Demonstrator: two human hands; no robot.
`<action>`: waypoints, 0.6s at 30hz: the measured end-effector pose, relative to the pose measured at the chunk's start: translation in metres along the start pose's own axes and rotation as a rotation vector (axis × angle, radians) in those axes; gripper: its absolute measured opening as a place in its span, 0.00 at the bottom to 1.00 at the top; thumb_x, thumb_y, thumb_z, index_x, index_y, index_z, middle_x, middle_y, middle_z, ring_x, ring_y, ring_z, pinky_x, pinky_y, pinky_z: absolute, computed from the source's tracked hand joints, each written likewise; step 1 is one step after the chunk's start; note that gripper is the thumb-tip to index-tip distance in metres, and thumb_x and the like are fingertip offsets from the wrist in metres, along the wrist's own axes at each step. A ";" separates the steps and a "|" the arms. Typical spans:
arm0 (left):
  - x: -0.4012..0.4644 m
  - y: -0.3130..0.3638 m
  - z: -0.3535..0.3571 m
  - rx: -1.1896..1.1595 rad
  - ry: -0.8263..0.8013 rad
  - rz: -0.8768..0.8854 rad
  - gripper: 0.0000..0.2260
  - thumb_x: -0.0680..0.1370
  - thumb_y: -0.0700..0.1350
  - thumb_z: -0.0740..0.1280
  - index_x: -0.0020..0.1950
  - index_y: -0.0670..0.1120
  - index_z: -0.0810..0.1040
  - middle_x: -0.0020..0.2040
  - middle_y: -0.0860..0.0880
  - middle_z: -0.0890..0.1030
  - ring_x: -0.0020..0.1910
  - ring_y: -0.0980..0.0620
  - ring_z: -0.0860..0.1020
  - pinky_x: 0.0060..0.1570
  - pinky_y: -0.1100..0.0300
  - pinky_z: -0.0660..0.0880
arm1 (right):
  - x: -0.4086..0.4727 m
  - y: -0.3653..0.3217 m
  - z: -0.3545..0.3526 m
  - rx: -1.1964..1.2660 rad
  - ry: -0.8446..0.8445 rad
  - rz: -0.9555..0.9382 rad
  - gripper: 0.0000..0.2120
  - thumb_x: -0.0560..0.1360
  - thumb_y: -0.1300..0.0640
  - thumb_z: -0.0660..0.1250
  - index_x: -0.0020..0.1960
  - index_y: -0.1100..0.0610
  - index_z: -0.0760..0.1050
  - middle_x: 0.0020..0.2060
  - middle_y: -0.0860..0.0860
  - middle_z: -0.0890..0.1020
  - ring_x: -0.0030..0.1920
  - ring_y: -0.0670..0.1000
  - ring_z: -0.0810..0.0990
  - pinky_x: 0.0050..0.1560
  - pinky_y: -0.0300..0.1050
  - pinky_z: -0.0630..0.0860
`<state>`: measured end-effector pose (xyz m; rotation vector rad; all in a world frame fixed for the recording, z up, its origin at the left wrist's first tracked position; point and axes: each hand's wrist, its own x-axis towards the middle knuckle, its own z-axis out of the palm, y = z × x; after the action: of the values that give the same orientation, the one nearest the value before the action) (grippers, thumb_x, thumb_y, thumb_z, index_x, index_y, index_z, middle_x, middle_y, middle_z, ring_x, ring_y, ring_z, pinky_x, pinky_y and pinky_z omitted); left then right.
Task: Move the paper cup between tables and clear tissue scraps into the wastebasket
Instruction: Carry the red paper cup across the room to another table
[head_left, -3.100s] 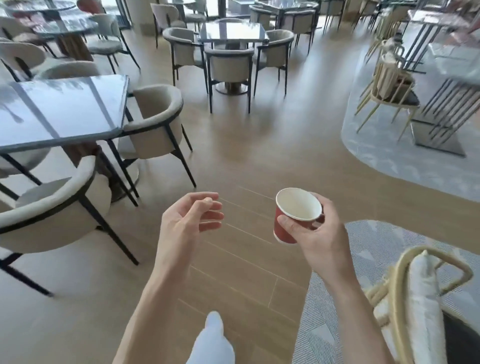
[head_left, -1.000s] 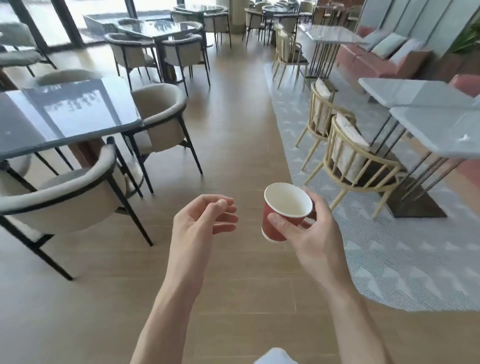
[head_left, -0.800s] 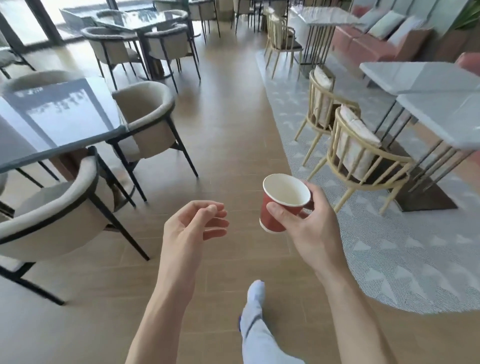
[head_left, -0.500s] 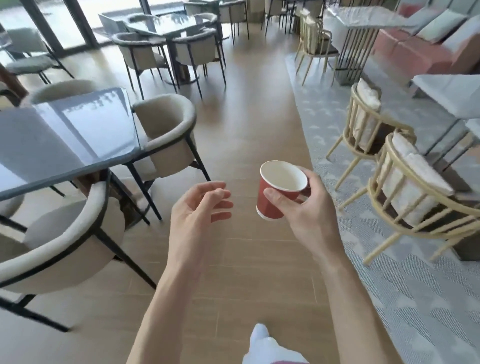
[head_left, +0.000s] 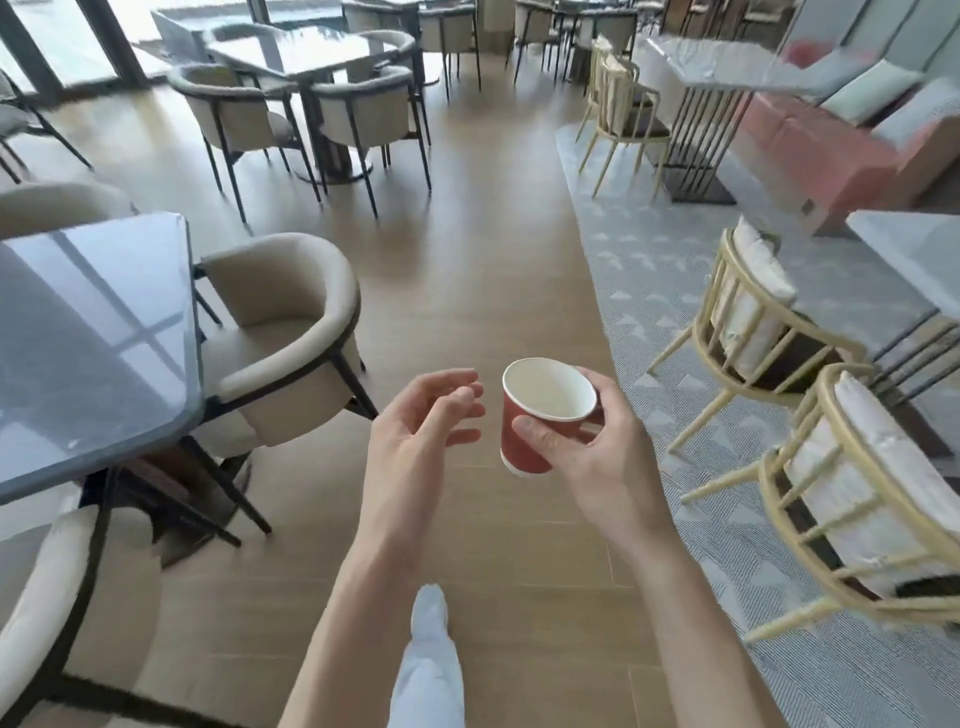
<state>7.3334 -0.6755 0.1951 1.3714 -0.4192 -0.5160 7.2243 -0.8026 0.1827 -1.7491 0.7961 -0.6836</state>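
A red paper cup (head_left: 524, 441) with a white inside sits upright in my right hand (head_left: 597, 452), thumb on its near side and fingers round the far side. It looks empty. My left hand (head_left: 421, 436) hangs just left of the cup, palm turned inward, fingers loosely curled and holding nothing. Both hands are held over the wooden aisle floor. No tissue scraps or wastebasket are in view.
A grey glass table (head_left: 88, 343) with beige tub chairs (head_left: 291, 332) stands at the left. Cane chairs (head_left: 758, 332) and pale tables (head_left: 914, 254) line a grey rug at the right. The wooden aisle (head_left: 493, 249) runs ahead between them. A leg in light trousers (head_left: 431, 665) shows below.
The view has swung and moved along the aisle; the grey table and cane chairs are nearer. My right hand keeps the cup and my left hand stays loosely curled beside it.
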 end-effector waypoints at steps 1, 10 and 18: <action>0.030 -0.001 0.004 -0.001 -0.034 0.005 0.14 0.75 0.49 0.66 0.56 0.47 0.85 0.52 0.49 0.87 0.54 0.48 0.85 0.51 0.58 0.81 | 0.026 0.000 0.006 -0.004 0.019 -0.006 0.31 0.69 0.50 0.82 0.69 0.51 0.74 0.60 0.47 0.82 0.60 0.48 0.82 0.63 0.52 0.79; 0.290 0.042 0.034 -0.019 -0.206 0.047 0.14 0.76 0.49 0.66 0.56 0.45 0.85 0.51 0.46 0.88 0.54 0.46 0.85 0.55 0.52 0.81 | 0.255 -0.030 0.042 -0.022 0.147 -0.006 0.33 0.69 0.51 0.82 0.70 0.51 0.73 0.62 0.49 0.81 0.62 0.50 0.81 0.65 0.53 0.78; 0.449 0.026 0.092 -0.012 -0.268 -0.004 0.15 0.75 0.48 0.66 0.54 0.42 0.86 0.50 0.45 0.88 0.51 0.44 0.86 0.51 0.52 0.81 | 0.414 -0.005 0.044 0.018 0.184 0.016 0.31 0.68 0.52 0.83 0.67 0.46 0.75 0.60 0.46 0.82 0.59 0.47 0.82 0.62 0.52 0.80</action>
<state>7.6517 -1.0053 0.2279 1.2963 -0.6295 -0.7080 7.5141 -1.1014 0.2031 -1.6786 0.9247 -0.8470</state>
